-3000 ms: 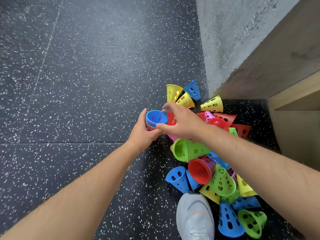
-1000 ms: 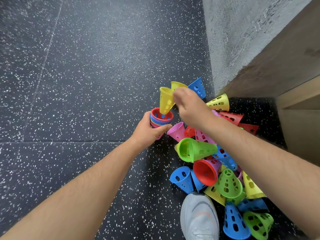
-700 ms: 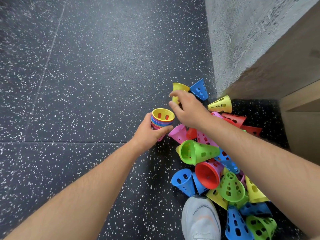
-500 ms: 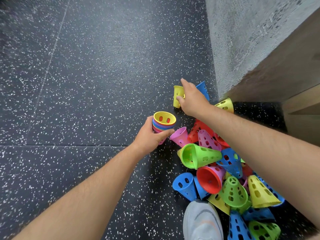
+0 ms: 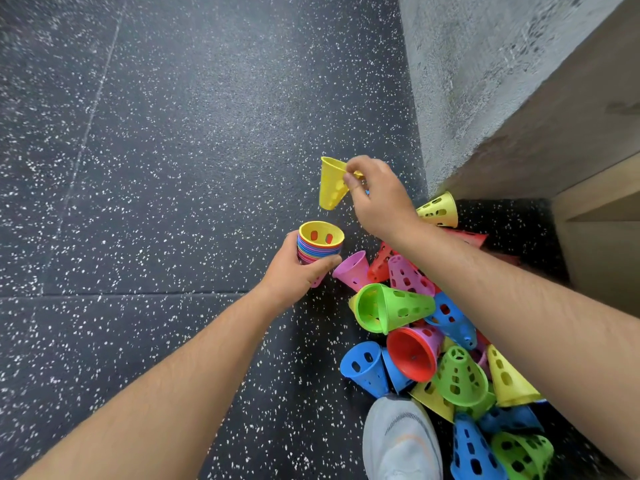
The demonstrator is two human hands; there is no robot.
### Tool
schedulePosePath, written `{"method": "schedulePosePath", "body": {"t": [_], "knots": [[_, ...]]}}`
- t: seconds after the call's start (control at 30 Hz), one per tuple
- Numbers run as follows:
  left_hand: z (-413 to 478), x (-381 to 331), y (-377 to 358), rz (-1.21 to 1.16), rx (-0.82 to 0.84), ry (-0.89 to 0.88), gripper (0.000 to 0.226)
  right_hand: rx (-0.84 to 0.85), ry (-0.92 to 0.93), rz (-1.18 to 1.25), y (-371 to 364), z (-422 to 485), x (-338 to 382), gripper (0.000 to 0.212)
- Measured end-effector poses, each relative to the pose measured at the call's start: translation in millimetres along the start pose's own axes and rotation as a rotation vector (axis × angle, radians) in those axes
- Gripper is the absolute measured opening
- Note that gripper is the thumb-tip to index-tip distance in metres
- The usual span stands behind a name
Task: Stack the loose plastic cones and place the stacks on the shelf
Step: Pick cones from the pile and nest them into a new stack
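Stacking step. My left hand (image 5: 294, 271) grips the nested stack (image 5: 319, 244), mouth up, over the floor. Right hand (image 5: 377, 199) pinches a yellow cone (image 5: 330, 185) by its rim, above the stack. Next, I judge: drop it tip-first inside; loose pile (image 5: 433, 341) remains at right

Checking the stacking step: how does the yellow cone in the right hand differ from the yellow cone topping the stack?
The held yellow cone hangs free, pinched at its rim by the right hand; the top yellow cone sits nested in the stack gripped by the left hand. Held one shows its outside; nested one only its inside. Both are perforated, wide end up.
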State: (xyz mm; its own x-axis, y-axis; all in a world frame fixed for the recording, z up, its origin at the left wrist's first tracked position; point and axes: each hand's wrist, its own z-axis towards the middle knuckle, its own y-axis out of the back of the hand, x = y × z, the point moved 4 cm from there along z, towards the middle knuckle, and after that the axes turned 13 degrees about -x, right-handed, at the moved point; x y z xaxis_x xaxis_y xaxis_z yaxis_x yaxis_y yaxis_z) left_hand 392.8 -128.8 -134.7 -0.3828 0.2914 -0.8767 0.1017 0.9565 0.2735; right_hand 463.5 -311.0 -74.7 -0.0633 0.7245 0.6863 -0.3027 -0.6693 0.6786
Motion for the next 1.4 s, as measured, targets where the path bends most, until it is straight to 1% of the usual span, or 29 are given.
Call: {"method": "schedulePosePath", "body": {"t": [0.07,0.13,0.2,0.27,0.33,0.4,0.5,0.57,0.6,0.63,0.67,0.73,0.77,0.8,0.87,0.93,1.03,1.1,1.17,1.2,1.27,1.33,1.4], "knots": [[0,-1,-1,-0.001,-0.001,-0.002,0.053,0.007,0.063,0.053,5,-6,13,0.017],[0,-1,-1,-0.009,-0.004,0.003,0.054,0.066,0.161,0.076,4,-18,21,0.018],[-1,-2,-1,-0.017,-0.009,0.005,0.053,0.172,0.249,0.038,-1,-31,21,0.019],[-2,-3,-1,-0.021,-0.017,0.006,0.052,0.288,0.28,-0.02,-6,-41,18,0.022],[-1,-2,-1,-0.02,-0.02,0.007,0.052,0.359,0.202,-0.029,-6,-45,12,0.028],[0,-1,-1,-0.011,-0.022,0.007,0.053,0.359,0.131,-0.01,-4,-41,8,0.032],[1,-1,-1,0.01,-0.017,0.005,0.054,0.346,0.118,-0.039,0,-30,2,0.033],[1,0,-2,0.016,-0.009,-0.002,0.055,0.283,0.147,-0.126,3,-22,-5,0.029],[2,1,-3,0.015,-0.004,-0.002,0.055,0.257,0.147,-0.204,5,-19,-10,0.027],[2,1,-3,0.018,0.0,-0.004,0.055,0.267,0.124,-0.301,6,-17,-16,0.026],[3,1,-2,0.022,0.0,-0.007,0.056,0.318,0.088,-0.401,6,-17,-22,0.026],[4,2,-2,0.022,0.001,-0.005,0.056,0.472,0.033,-0.552,3,-20,-33,0.03],[4,2,-2,0.017,0.003,-0.006,0.056,0.518,0.027,-0.587,2,-23,-36,0.032],[4,3,-2,0.015,0.007,-0.008,0.057,0.523,0.028,-0.594,2,-24,-39,0.034],[4,3,-3,0.014,0.016,-0.014,0.057,0.452,0.009,-0.562,5,-22,-41,0.034],[5,5,-4,0.008,0.027,-0.024,0.057,0.317,-0.031,-0.482,11,-17,-40,0.036],[5,7,-5,0.007,0.037,-0.035,0.058,0.108,-0.161,-0.24,28,-10,-24,0.06],[4,9,-6,0.013,0.055,-0.041,0.059,0.027,-0.222,-0.107,37,-9,-11,0.056],[2,8,-8,0.006,0.071,-0.053,0.06,-0.006,-0.235,-0.039,43,-12,3,0.05],[1,8,-8,0.003,0.071,-0.058,0.06,-0.003,-0.238,-0.014,44,-15,10,0.051],[1,10,-10,-0.004,0.071,-0.065,0.061,0.055,-0.251,0.012,40,-25,17,0.063],[1,12,-10,-0.007,0.063,-0.074,0.061,0.17,-0.251,-0.015,31,-38,20,0.074],[0,14,-10,-0.016,0.057,-0.069,0.06,0.343,-0.197,-0.087,24,-53,21,0.075]]}}
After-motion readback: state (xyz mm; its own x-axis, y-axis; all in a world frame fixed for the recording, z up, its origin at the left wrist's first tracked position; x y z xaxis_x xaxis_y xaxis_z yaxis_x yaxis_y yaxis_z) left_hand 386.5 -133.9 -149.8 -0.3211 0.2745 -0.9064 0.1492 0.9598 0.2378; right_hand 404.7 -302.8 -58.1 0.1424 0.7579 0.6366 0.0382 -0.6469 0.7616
